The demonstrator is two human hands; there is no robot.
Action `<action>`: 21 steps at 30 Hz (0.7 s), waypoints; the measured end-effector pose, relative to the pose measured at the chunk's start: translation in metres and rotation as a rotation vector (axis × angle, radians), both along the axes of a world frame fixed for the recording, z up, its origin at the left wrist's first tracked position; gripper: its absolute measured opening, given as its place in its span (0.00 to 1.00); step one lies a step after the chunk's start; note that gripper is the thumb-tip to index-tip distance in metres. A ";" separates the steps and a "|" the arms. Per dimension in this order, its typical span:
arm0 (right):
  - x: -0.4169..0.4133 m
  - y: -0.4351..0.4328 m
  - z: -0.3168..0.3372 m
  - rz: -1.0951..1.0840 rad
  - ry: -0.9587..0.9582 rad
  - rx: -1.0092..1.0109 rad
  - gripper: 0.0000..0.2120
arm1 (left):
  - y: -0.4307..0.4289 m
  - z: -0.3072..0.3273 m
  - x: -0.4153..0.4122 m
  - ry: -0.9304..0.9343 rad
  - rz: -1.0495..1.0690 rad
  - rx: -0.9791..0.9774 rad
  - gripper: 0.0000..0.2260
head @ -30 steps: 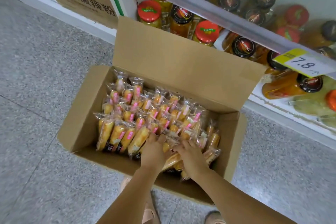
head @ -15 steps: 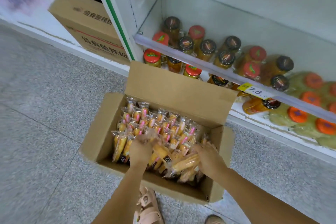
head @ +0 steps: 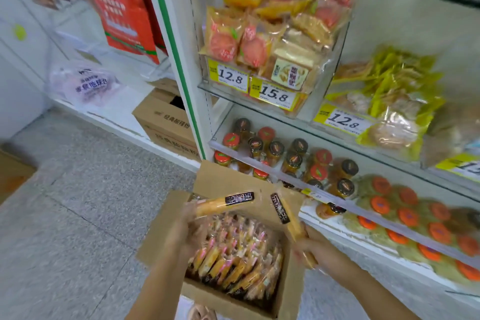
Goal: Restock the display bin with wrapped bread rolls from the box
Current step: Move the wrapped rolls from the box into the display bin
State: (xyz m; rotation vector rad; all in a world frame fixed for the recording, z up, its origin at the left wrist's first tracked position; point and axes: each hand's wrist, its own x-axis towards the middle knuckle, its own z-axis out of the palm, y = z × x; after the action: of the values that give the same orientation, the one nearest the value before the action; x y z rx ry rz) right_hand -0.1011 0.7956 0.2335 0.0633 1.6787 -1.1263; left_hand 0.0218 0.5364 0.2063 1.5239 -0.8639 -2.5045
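Observation:
An open cardboard box [head: 291,291] stands on the floor below me, packed with several wrapped bread rolls [head: 233,260] in clear film with pink marks. My left hand [head: 185,228] is raised above the box's left side, shut on a long golden wrapped roll [head: 220,204] with a black label, held level. My right hand [head: 309,244] is above the box's right edge, shut on another wrapped roll [head: 287,215] that points up and left. A clear display bin [head: 335,65] on the upper shelf holds red and beige snack packs.
A white shelving unit with a green-edged post [head: 181,86] rises right of the box. Jars with red and black lids [head: 291,156] fill the lower shelf. Yellow packs [head: 389,86] sit on the upper shelf. A closed carton [head: 166,125] stands at the left. Grey speckled floor [head: 78,215] lies left.
Both hands have lifted out of the box, each with a wrapped roll. My view has tilted upward, so the upper shelf and its bins now show.

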 end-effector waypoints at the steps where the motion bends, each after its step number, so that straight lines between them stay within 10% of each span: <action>1: 0.000 0.000 0.021 -0.020 -0.005 -0.044 0.13 | -0.001 0.019 0.000 0.043 0.006 0.055 0.13; 14: 0.001 -0.009 0.275 -0.233 0.226 -0.547 0.39 | 0.017 0.265 -0.039 0.394 0.137 0.194 0.11; 18: 0.012 -0.022 0.326 -0.264 0.259 -0.634 0.25 | 0.036 0.320 -0.034 0.394 -0.091 0.125 0.09; 21: 0.008 -0.035 0.343 -0.293 0.321 -0.657 0.43 | 0.032 0.333 -0.025 0.340 -0.413 -0.080 0.13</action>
State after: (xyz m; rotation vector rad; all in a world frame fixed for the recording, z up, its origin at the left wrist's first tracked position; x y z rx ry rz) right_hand -0.0931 0.7604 0.5764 -0.3118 1.5182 -1.9463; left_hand -0.0035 0.5679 0.5392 0.9248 -1.3028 -2.8415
